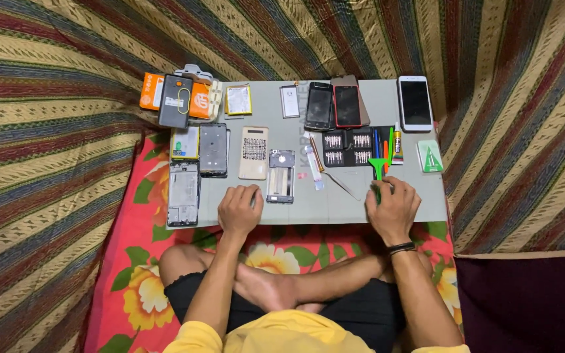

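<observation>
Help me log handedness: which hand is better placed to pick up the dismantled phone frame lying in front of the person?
Probably the left hand: it rests on the grey mat right beside the phone frame. The right hand is further off and already on the green tool.

**Green tool under the right hand, phone frame beside the left**

A bright green plastic pry tool (378, 168) lies right of centre in the frame, its flat T-shaped head pointing toward the top edge and its lower end hidden beneath curled fingers. Left of centre, a small dark phone frame (281, 176) lies flat and upright, its pale inner parts exposed, just beside the other hand's fingertips.
</observation>
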